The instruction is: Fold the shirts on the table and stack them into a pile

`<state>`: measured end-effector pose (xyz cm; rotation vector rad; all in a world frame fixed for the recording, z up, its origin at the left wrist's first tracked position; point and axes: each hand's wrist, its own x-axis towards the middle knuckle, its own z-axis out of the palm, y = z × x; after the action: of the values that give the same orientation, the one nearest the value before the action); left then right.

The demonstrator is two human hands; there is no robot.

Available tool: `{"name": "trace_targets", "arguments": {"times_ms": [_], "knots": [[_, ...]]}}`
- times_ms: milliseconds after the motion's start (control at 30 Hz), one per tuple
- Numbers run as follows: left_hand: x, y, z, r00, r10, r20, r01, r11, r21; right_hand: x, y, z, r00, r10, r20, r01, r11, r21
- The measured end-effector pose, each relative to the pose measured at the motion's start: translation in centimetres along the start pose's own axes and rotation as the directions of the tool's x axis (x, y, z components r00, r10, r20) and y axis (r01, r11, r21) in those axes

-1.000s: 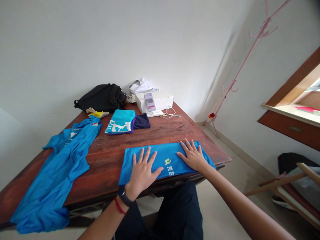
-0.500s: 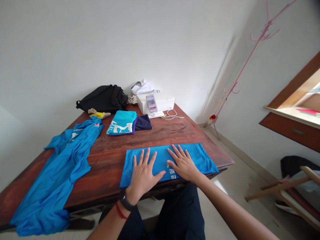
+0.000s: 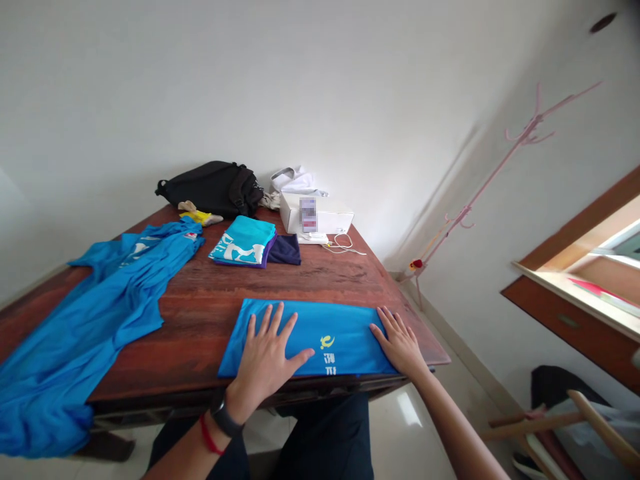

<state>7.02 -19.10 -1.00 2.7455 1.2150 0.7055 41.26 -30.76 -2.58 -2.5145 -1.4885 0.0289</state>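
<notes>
A folded blue shirt [image 3: 345,327] lies flat along the table's near edge, a yellow emblem and white characters showing on it. Flat on its left part rests my left hand [image 3: 270,343], fingers spread and thumb pointing right. My right hand [image 3: 400,340] presses on the shirt's right end, its fingers stretched out. Neither hand grips anything. To the left, a rumpled blue shirt [image 3: 125,287] trails over the front edge of the table. Farther back sits a small stack of folded clothes with a turquoise shirt [image 3: 250,235] on top.
On the wooden table [image 3: 330,277], a dark folded cloth [image 3: 286,250] lies beside the stack. Behind are a black backpack [image 3: 210,190], a white box [image 3: 333,215] and a white cable [image 3: 345,248]. A pink coat rack [image 3: 493,180] stands right; a wooden chair [image 3: 545,420] is lower right.
My right hand has slid right across the folded shirt to its right end, uncovering the emblem. My left hand stays flat on the left part. The camera view has shifted slightly.
</notes>
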Motion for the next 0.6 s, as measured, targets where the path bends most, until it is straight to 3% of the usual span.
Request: {"name": "trace_targets", "arguments": {"times_ms": [267, 400, 600], "knots": [[-0.2, 0.1, 0.1, 0.999, 0.004, -0.033, -0.004, 1.0, 0.0, 5.2, 3.6, -3.2, 0.969, -0.247, -0.029, 0.247, 0.943, 0.222], [-0.3, 0.1, 0.1, 0.999, 0.002, -0.049, -0.003, 1.0, -0.007, 7.7, 4.5, -5.0, 0.962, -0.263, 0.078, 0.218, 0.906, 0.364], [-0.5, 0.1, 0.2, 0.998, -0.003, -0.066, 0.002, 1.0, -0.016, 9.5, 3.9, -6.5, 0.894, -0.356, 0.27, 0.225, 0.881, 0.417]]}}
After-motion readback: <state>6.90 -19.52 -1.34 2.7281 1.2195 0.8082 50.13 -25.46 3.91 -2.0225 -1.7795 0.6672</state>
